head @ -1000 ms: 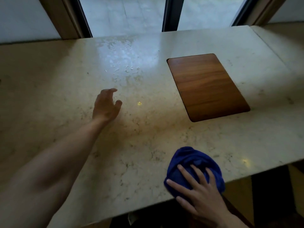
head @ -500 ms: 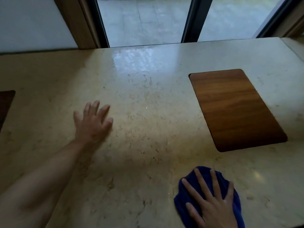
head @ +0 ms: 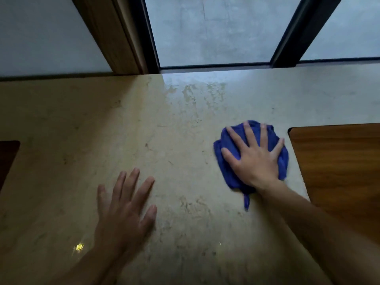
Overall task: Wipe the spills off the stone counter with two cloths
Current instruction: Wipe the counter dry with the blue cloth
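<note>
A dim indoor scene is lit mainly by pale daylight from the window (head: 213,29) beyond the right hand (head: 254,157). A whitish glare is cast on the surface (head: 185,140) just past that hand's fingertips. A small yellow glint is seen left of the left hand (head: 123,210), which is softly blurred. Straight frame lines are splayed outward by wide-angle distortion.
</note>
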`<state>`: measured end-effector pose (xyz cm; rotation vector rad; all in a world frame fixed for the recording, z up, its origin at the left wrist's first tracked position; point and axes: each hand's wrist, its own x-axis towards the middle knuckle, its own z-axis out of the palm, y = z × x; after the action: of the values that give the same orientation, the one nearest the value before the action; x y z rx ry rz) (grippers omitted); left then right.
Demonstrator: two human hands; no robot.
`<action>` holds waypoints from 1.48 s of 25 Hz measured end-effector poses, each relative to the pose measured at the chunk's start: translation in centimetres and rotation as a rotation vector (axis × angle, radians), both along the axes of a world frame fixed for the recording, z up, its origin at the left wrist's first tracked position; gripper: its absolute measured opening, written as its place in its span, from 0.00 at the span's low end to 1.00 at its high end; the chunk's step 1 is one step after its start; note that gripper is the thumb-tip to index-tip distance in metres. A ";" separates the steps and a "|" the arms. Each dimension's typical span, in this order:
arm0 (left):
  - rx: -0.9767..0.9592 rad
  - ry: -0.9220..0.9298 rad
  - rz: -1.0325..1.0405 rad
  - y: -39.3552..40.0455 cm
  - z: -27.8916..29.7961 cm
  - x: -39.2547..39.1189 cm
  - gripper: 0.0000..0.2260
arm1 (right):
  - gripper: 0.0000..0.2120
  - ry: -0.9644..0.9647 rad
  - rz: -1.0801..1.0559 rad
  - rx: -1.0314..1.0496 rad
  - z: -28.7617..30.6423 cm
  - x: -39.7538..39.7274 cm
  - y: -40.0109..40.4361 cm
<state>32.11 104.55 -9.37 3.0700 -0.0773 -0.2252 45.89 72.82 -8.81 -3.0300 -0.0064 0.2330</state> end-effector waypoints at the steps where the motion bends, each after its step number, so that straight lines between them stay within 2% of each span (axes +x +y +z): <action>1: -0.002 0.003 -0.004 0.1 -0.1 0.2 0.29 | 0.30 -0.009 -0.023 0.007 -0.2 3.4 0.0; 5: -0.028 -0.029 -0.020 0.3 -0.4 0.4 0.30 | 0.31 -0.001 -0.093 0.030 -0.6 15.6 0.0; 9: -0.038 -0.102 -0.056 0.4 -0.4 0.4 0.31 | 0.32 -0.011 -0.155 0.047 -0.5 23.0 1.9; 13: -0.017 -0.083 -0.051 0.4 -0.6 0.2 0.31 | 0.32 -0.052 0.045 0.062 -0.6 23.8 5.8; 16: -0.020 -0.060 -0.048 0.4 -0.6 0.4 0.30 | 0.32 -0.065 0.182 0.033 -0.5 21.0 8.0; 20: -0.057 -0.007 -0.029 0.4 -0.2 0.5 0.30 | 0.31 -0.043 0.290 0.012 -0.5 13.3 9.0; 23: -0.073 0.006 -0.011 0.2 0.0 0.6 0.30 | 0.29 -0.028 0.292 0.037 -0.2 5.5 8.3; 29: -0.120 -0.086 -0.055 0.7 -0.9 0.3 0.28 | 0.29 -0.102 0.286 0.035 -1.1 -17.2 6.9; 33: -0.140 -0.113 -0.063 0.7 -0.9 0.5 0.28 | 0.30 -0.057 0.201 -0.013 -0.7 -33.4 4.1; 37: -0.148 -0.122 -0.054 0.6 -0.9 0.5 0.28 | 0.30 -0.062 -0.080 -0.044 -0.3 -46.1 4.2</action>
<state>32.58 105.19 -10.27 2.9341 -0.1741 -0.0325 -0.19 77.03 -9.10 -3.0719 0.1157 0.1348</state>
